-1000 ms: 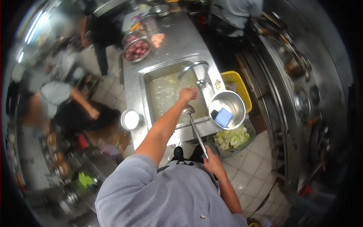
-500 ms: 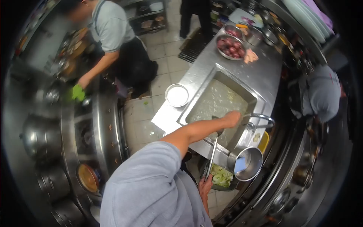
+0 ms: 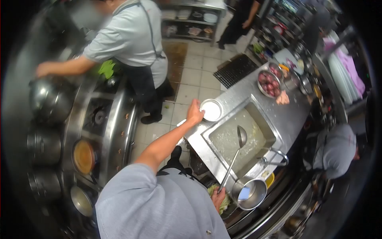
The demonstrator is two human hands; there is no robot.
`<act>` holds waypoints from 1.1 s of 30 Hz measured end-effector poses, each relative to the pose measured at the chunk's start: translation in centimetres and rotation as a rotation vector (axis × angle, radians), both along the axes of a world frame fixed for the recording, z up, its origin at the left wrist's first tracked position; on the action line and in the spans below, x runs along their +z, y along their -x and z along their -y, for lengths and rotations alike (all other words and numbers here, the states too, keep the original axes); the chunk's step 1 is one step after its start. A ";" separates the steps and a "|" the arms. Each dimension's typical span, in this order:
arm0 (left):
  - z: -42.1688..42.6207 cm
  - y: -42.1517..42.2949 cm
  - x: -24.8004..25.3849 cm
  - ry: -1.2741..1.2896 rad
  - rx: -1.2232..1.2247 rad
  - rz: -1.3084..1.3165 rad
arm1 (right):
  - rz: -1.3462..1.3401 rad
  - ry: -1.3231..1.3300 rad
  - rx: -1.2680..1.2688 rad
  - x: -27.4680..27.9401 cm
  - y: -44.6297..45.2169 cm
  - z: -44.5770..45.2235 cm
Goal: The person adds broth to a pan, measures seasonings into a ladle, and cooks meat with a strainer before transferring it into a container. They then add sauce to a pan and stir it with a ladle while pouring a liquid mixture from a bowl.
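Note:
My left hand is at the near-left rim of a round metal bowl with white contents, its fingers closed on the edge. The bowl stands on the counter's left corner, beside the sink. In my right hand is the lower end of a long-handled ladle. The ladle's head is over the cloudy water in the sink. A metal pot with a light blue block inside stands close to the right hand, near the faucet.
A co-worker stands at the stove on the left, reaching over a large pot. Red onions fill a bowl on the counter. Another person is at the right. A pan holds orange-brown liquid.
My left hand has moved from over the sink to the bowl of white contents and taken its rim. The ladle is still in my right hand. The view has swung left; the co-worker's arm now reaches farther left.

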State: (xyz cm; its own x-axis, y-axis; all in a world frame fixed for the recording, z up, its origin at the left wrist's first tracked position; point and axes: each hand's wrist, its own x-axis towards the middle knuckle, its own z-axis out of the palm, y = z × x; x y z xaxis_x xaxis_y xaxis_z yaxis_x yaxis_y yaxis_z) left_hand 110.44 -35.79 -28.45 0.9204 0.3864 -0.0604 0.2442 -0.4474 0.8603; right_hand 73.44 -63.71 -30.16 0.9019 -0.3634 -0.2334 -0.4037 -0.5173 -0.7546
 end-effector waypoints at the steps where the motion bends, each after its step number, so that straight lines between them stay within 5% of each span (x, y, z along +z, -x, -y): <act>1: -0.4 -1.0 -3.6 0.068 0.006 -0.009 | 0.045 -0.030 0.042 0.2 -0.4 0.3; 3: -0.4 -2.2 -7.0 0.217 0.039 -0.010 | 0.062 -0.075 0.125 -0.3 -1.1 1.2; 12: -1.6 6.5 -2.8 0.776 0.130 0.145 | 0.009 -0.304 0.322 6.1 -4.2 2.0; 16: -5.3 15.5 1.7 0.806 0.144 0.137 | -0.274 -0.644 0.409 10.5 -4.8 0.8; 25: -15.1 39.1 1.9 0.752 0.459 0.184 | -0.572 -0.495 0.977 14.7 -6.2 -6.8; 33: -20.0 59.9 4.0 0.694 0.970 0.221 | -0.690 -0.449 1.441 14.2 -3.7 -26.3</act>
State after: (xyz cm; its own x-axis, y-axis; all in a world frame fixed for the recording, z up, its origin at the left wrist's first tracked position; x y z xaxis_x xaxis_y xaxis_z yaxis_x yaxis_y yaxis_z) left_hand 50.53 -15.81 -24.48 0.2831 0.8685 -0.4069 0.0397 0.4132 0.9098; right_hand 77.15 -37.41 -15.93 0.1059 0.8256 -0.5543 -0.1180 -0.5430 -0.8314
